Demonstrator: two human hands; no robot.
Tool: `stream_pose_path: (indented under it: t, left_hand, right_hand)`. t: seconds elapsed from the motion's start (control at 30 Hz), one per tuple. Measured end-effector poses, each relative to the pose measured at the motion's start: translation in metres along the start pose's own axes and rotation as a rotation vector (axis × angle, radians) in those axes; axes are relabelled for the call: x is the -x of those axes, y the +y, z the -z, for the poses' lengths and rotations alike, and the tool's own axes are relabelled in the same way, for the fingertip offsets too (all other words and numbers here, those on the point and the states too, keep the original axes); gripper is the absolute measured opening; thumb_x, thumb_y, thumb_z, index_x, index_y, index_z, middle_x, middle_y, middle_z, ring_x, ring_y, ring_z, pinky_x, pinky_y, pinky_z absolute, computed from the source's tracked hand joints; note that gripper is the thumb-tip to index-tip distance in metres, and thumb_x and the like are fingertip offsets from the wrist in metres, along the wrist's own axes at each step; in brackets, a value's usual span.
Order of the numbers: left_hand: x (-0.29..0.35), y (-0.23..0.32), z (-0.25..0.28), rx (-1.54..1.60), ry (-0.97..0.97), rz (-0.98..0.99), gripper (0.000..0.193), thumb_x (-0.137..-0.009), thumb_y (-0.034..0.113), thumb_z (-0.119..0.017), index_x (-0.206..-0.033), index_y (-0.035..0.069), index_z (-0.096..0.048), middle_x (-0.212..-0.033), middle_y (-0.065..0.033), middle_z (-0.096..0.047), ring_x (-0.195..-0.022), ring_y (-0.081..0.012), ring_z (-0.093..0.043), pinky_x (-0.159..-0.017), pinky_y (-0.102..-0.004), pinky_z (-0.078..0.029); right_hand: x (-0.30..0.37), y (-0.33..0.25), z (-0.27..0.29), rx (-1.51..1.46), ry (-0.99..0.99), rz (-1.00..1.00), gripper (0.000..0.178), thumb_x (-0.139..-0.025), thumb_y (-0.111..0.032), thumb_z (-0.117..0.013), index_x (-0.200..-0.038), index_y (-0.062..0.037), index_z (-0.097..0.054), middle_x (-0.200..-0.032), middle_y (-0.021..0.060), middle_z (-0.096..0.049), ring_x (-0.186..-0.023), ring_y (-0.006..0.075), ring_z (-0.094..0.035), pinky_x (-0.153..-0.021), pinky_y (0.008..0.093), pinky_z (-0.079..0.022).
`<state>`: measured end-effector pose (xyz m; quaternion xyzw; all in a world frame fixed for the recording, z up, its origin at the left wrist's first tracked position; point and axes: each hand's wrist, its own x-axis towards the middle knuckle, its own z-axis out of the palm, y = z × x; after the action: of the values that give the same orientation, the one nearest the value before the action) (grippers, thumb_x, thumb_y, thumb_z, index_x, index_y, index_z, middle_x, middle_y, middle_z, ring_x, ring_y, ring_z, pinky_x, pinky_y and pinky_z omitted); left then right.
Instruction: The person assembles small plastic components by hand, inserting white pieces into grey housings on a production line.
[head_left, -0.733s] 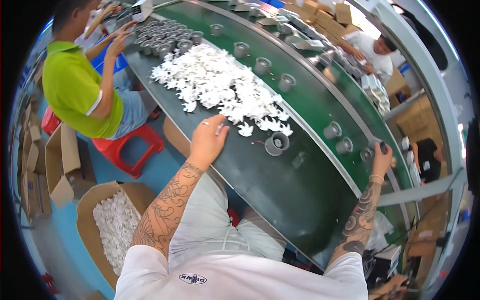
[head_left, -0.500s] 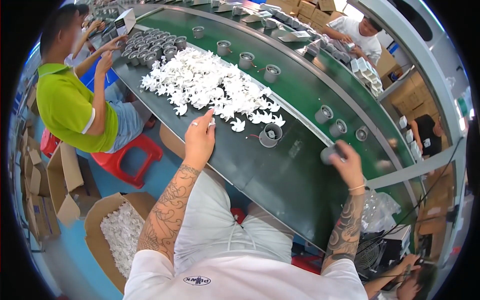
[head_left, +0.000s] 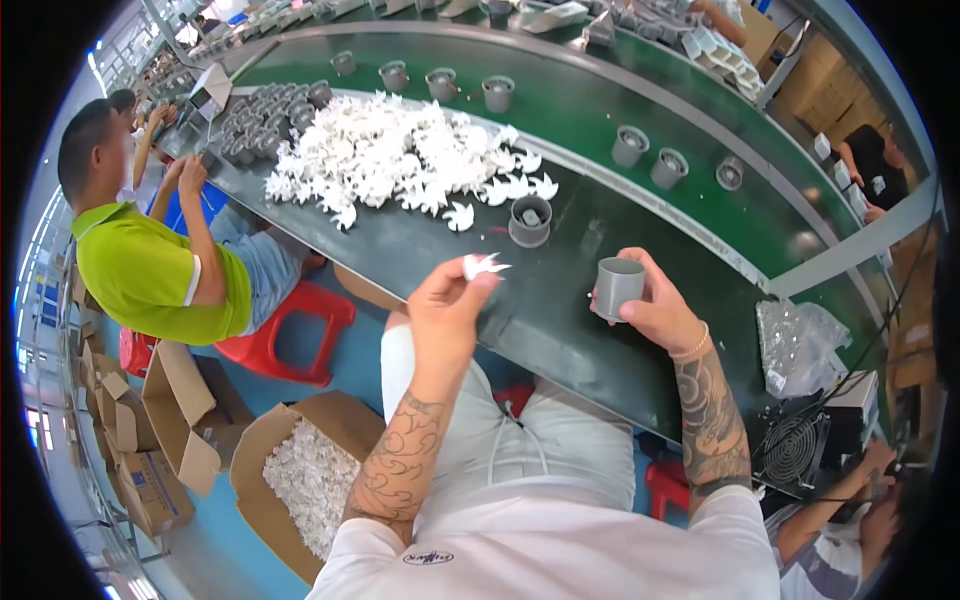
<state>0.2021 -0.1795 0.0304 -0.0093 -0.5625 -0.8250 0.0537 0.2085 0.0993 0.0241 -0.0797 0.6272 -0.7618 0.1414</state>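
Between the thumb and fingers of my left hand (head_left: 447, 315) is a small white fan blade wheel (head_left: 482, 266) with pointed blades, raised above the table's near edge. My right hand (head_left: 655, 305) grips a grey plastic cup-shaped housing (head_left: 620, 284) from its right side, holding it roughly upright. Another grey housing (head_left: 530, 224) stands on the dark table just beyond my hands, with a motor-like part inside and a reddish wire at its left. A loose white blade wheel (head_left: 458, 217) lies left of it, at the edge of a big heap of white blade wheels (head_left: 390, 150).
Many grey housings (head_left: 262, 118) crowd the table's far left. More stand spaced along the green conveyor belt (head_left: 570, 125). A person in a green shirt (head_left: 150, 255) sits at left on a red stool (head_left: 290, 335). An open carton (head_left: 265, 460) of white pieces is below; plastic bags (head_left: 800, 340) lie at right.
My left hand has come away from the heap with a blade wheel in its fingers. My right hand has brought the grey housing inward, closer to the left. The view has shifted.
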Motion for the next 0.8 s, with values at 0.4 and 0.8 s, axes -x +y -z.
stream_pose_path:
  t: [0.4,0.8]
  left_hand:
    - [0.013,-0.019,-0.056,-0.136,-0.427,0.071,0.017,-0.090,0.002,-0.067,-0.106,-0.003,-0.069,-0.130,-0.0093,-0.053,-0.104,-0.0131,-0.061,-0.089,-0.0291,-0.051]
    - [0.019,-0.028,-0.058,-0.787,-0.445,-0.507,0.017,-0.078,0.004,-0.074,-0.095,0.007,-0.072,-0.111,-0.0066,-0.063,-0.091,-0.0258,-0.060,-0.077,-0.0360,-0.052]
  right_hand:
    - [-0.004,0.019,-0.014,-0.573,-0.152,-0.107,0.043,-0.101,-0.049,-0.041,-0.117,-0.0098,-0.049,-0.096,0.0048,-0.059,-0.060,0.0103,-0.046,-0.053,0.0269,-0.035]
    - [-0.011,0.016,-0.014,-0.395,-0.079,-0.109,0.044,-0.104,-0.041,-0.035,-0.113,-0.0029,-0.055,-0.100,0.0070,-0.062,-0.084,0.0122,-0.061,-0.066,0.0243,-0.049]
